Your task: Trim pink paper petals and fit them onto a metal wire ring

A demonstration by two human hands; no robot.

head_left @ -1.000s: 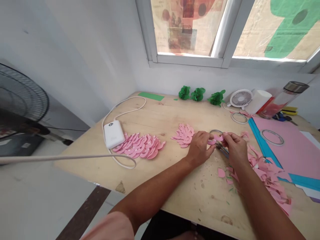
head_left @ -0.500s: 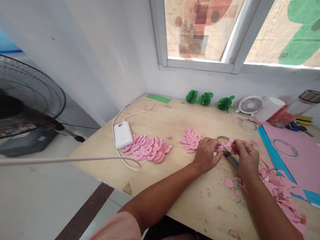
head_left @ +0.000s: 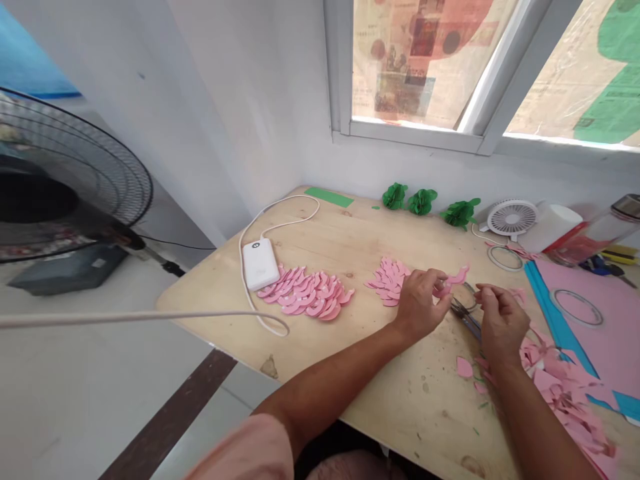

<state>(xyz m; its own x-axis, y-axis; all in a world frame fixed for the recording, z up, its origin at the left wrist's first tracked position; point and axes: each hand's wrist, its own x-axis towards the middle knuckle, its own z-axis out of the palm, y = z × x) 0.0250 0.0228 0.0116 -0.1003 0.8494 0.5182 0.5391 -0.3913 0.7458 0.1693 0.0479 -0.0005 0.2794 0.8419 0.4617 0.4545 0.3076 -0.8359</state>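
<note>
Wooden table point(head_left: 340, 237), mid-frame: right of centre, the left hand point(head_left: 419, 303) pinches a pink strip point(head_left: 459, 277); the right hand point(head_left: 505, 327) is bunched, apart from it. Single-strip handling seems underway; the next move likely needs delicacy.

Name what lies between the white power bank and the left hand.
In the head view: a larger pile of pink cutouts, then a smaller pink pile.

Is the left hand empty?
No, the left hand holds a wavy pink paper strip, one end sticking out toward the right hand.
</note>
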